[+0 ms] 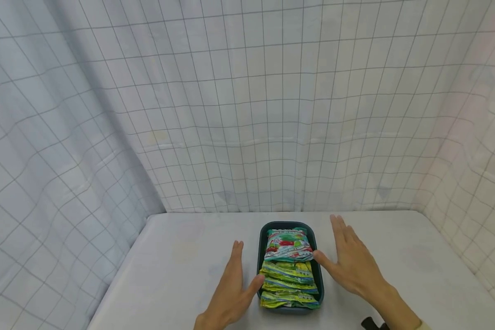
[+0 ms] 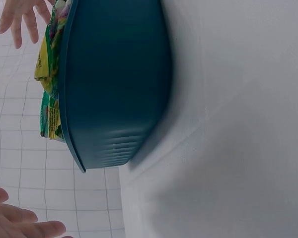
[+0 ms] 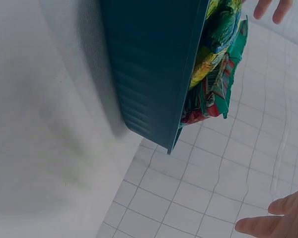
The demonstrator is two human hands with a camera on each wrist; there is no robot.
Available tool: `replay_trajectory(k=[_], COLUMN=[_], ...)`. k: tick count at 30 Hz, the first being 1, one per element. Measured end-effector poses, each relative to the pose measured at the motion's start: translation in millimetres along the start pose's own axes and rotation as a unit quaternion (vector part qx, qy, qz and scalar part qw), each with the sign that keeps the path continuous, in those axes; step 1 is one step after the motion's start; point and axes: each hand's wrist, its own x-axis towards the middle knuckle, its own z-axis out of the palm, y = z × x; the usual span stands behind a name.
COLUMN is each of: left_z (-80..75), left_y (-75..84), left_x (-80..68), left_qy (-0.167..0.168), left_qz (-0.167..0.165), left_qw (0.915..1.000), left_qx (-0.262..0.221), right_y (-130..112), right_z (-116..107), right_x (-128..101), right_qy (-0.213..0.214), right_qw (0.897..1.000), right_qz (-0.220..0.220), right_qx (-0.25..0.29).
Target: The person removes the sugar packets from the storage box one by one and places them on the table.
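Observation:
A dark teal plastic bin (image 1: 321, 285) stands upright on the white table, filled with candy bags. At its far end lies a teal-and-red candy bag (image 1: 288, 245); several yellow-green bags (image 1: 289, 273) are lined up nearer. My left hand (image 1: 232, 293) is held at the bin's left side with fingers straight and thumb apart. On the other side my right hand (image 1: 352, 263) is spread the same way. Both thumbs overlap the bin's edge in the head view, but contact cannot be told. Neither hand holds anything. In the left wrist view, the bin's smooth side wall (image 2: 114, 74) shows.
White cloth covers the table (image 1: 181, 270). A white curtain with a grid pattern (image 1: 280, 114) hangs behind and along both sides. Beside my right wrist is a small black object (image 1: 369, 323), partly cut off by the frame.

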Motion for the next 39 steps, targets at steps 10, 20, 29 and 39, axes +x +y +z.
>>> replay_trajectory(k=[10,20,29,39], left_z=[5.4,14.1,21.0,29.8], left_y=[0.3,-0.9,-1.6,-0.8], left_x=[-0.8,-0.5,-0.8,0.0], left_qy=[0.011,0.007,-0.003,-0.019], left_qz=[-0.018,-0.031,-0.040,-0.086], left_qw=[0.9994,0.9982,0.9975,0.9917], left_qx=[-0.026,-0.052,-0.059,-0.094], right_y=[-4,-9,-14,-19], right_z=[3,7,11,18], right_x=[8,17,25,32], right_qy=[-0.002,-0.018,-0.036,-0.045], right_qw=[1.000,0.998,0.991,0.989], right_qz=[-0.008,0.007,0.017,0.016], right_qx=[0.019,0.062,0.130,0.142])
